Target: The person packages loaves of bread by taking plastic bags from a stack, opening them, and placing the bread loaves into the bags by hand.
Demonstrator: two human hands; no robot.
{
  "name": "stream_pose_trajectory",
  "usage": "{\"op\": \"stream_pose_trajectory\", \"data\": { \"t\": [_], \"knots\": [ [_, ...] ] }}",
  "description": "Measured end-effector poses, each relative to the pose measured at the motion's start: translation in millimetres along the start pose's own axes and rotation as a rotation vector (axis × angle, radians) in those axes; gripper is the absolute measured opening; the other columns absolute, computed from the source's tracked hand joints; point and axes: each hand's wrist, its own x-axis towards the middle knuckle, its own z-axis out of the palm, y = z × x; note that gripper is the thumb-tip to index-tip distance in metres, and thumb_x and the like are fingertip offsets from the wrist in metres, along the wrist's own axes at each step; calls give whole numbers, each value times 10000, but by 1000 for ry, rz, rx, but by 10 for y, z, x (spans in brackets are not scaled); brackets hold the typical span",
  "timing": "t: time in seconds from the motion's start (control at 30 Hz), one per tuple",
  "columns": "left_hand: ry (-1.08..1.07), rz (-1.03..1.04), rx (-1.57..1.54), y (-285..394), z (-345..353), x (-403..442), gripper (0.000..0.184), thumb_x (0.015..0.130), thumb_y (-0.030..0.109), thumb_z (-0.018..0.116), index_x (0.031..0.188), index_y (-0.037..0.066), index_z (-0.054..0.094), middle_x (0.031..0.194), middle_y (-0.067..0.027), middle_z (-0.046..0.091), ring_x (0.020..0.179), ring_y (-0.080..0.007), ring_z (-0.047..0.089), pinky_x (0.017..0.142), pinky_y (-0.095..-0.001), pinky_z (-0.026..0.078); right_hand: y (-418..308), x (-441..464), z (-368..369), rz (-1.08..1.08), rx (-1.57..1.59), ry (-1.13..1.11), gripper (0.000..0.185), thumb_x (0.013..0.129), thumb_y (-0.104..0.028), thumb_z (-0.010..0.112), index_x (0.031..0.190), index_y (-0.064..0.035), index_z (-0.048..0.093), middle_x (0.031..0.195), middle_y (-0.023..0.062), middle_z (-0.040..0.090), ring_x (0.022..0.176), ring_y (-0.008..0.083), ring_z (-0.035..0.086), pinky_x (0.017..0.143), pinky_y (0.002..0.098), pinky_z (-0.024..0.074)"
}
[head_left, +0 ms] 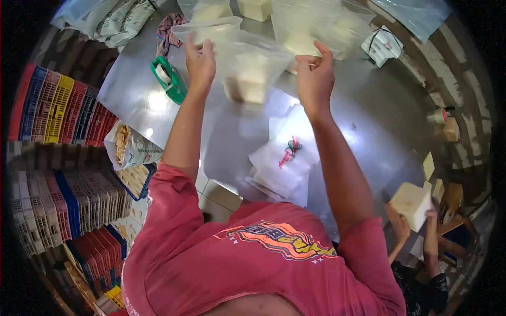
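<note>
A clear plastic bag (258, 47) is stretched between my two hands over the metal table (226, 137). Inside or behind it, a pale yellow block (245, 87) shows, blurred; which of the two I cannot tell. My left hand (201, 63) pinches the bag's left edge, and my right hand (316, 76) grips its right edge. More pale blocks in clear plastic, one of them (255, 9), stand beyond my hands. Below them lies a stack of white printed bags (287, 155).
Left of my left hand are a green tape dispenser (168, 80) and a crumpled cloth (169, 34). At the right, a co-worker's hands (401, 224) hold a pale block (410, 204). Stacked crates (58, 108) stand at the left. A wrapped white bundle (382, 46) sits back right.
</note>
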Motion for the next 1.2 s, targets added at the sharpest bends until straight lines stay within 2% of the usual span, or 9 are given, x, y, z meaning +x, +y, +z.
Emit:
{"op": "stream_pose_trajectory", "data": {
  "t": [0.1, 0.13, 0.3, 0.53, 0.7, 0.77, 0.97, 1.07, 1.2],
  "knots": [
    [413, -108, 87, -483, 346, 75, 608, 967, 340, 447, 1448, 27, 248, 1363, -239, 434, 1274, -292, 426, 1080, -391, 301, 25, -148, 46, 24, -15, -215, 269, 868, -141, 609, 1112, -28, 595, 790, 66, 639, 716, 134, 604, 656, 276, 475],
    [381, -438, -415, -559, 531, 35, 658, 968, 519, 284, 1473, 98, 249, 1493, -199, 277, 1401, -317, 229, 1146, -430, 149, 81, -322, -17, 137, 50, -359, 268, 876, -148, 612, 1116, -31, 605, 829, 76, 653, 722, 140, 598, 664, 283, 474],
    [-110, -701, -1135, -657, 850, 367, 826, 882, 683, 27, 1487, 161, 240, 1507, -115, 297, 1398, -338, 236, 1119, -574, 135, 299, -1175, -793, 429, -184, -872, 305, 903, -172, 605, 1184, -53, 620, 988, 102, 684, 795, 137, 612, 733, 282, 489],
    [31, -794, -785, -975, 1386, 1050, 734, 915, 646, 166, 1412, 143, 365, 1434, -124, 387, 1278, -336, 398, 999, -543, 375, 474, -2181, -2306, 760, -455, -320, 253, 900, -121, 564, 1118, -9, 627, 1020, 135, 658, 913, 218, 622, 813, 337, 487],
    [-419, 0, 252, -835, 1369, -478, 228, 859, 268, 624, 778, 71, 706, 700, -40, 626, 648, -193, 585, 632, -340, 427, 557, -2683, -3265, 564, -972, 87, 256, 896, -139, 561, 1115, -18, 620, 1109, 194, 608, 1079, 342, 553, 972, 391, 403],
    [-512, 324, 480, -812, 1344, -1357, 173, 848, 207, 611, 796, 73, 707, 762, -64, 630, 657, -234, 586, 609, -363, 423, 773, -2856, -3749, 589, -1146, 268, 324, 912, -189, 567, 1181, -9, 589, 1167, 201, 590, 1118, 348, 540, 992, 397, 391],
    [-451, 711, 883, -747, 1193, -1983, 90, 825, 119, 639, 759, 79, 686, 866, -59, 635, 934, -231, 597, 738, -402, 468, 1067, -2042, -4976, 615, 11, 840, 645, 966, -437, 433, 1354, 76, 389, 1389, 207, 415, 1285, 313, 395, 1083, 420, 294],
    [-556, 354, 254, -573, 1087, -1887, 79, 800, -12, 654, 799, 50, 605, 872, -71, 618, 969, -176, 582, 808, -330, 466, 1528, -1782, -5541, 623, 559, 462, 558, 913, -411, 539, 1250, 33, 522, 1184, 129, 613, 1130, 232, 555, 1007, 352, 375],
    [-664, 103, -47, 78, 809, -1997, 155, 820, -31, 666, 925, 24, 566, 845, -28, 549, 823, -100, 532, 774, -252, 444, 1283, -1557, -4900, 839, 359, 195, 506, 848, -317, 619, 1230, 3, 531, 1140, 119, 608, 1064, 225, 569, 943, 331, 414]
  ]
}}
